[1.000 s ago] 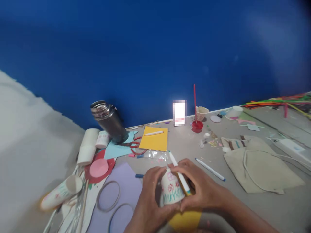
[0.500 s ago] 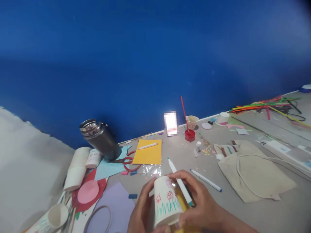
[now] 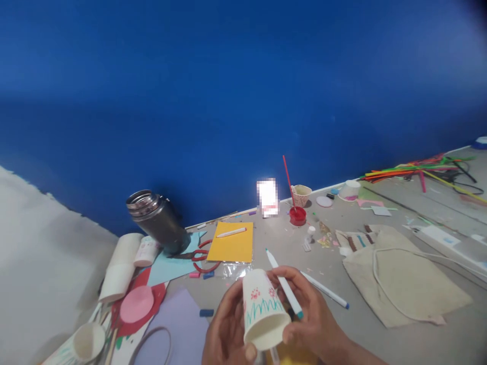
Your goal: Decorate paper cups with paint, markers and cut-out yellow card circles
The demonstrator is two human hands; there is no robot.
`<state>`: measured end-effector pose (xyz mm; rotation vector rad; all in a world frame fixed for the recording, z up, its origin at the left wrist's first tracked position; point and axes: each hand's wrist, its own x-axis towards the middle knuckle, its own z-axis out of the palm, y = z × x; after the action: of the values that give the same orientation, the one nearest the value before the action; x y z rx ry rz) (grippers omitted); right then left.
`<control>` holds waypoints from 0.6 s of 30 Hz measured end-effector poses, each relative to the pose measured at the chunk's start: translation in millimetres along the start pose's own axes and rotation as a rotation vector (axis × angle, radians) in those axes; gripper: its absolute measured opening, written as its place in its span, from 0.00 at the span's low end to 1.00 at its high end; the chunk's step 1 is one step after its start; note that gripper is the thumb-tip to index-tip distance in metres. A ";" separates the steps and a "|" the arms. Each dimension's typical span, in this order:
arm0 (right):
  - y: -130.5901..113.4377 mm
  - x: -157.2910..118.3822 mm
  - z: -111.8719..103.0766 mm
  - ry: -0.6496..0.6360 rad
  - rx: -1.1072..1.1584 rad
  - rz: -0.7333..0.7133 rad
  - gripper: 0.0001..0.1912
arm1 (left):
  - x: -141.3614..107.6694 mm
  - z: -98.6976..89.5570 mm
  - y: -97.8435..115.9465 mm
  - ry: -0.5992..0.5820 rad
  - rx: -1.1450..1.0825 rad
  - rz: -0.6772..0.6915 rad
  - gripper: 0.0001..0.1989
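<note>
Leaning paper cup [image 3: 262,306], left fingers [image 3: 232,300] one side, right fingers [image 3: 300,280] opposite

Pen [image 3: 232,232] on paper [image 3: 230,249], behind cup [image 3: 262,296].

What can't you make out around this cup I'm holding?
In the head view:
- Far side of the decorated cup: turned away, with the left hand and right hand around it.
- Bright item by the wall: pixelated, so its details are lost.
- Grey ring: cut off by the bottom edge.
- Yellow thing under the hands: mostly covered by them and cut off below.
</note>
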<state>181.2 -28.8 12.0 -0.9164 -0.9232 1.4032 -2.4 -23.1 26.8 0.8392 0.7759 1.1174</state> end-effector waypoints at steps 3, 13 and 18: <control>4.7 0.4 -4.7 -0.005 -0.022 -0.003 0.54 | 3.0 -3.0 1.9 -0.013 0.047 0.013 0.47; 11.5 3.1 -16.3 -0.139 -0.169 0.017 0.52 | 6.9 -32.4 -3.1 -0.069 0.336 0.123 0.46; 13.6 2.5 -15.6 -0.040 -0.065 0.069 0.53 | 5.7 -28.3 -9.1 -0.060 0.243 0.051 0.50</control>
<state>190.3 -26.3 -6.5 -0.9803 -0.9805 1.4624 -21.4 -14.6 4.8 1.0969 0.8549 1.0507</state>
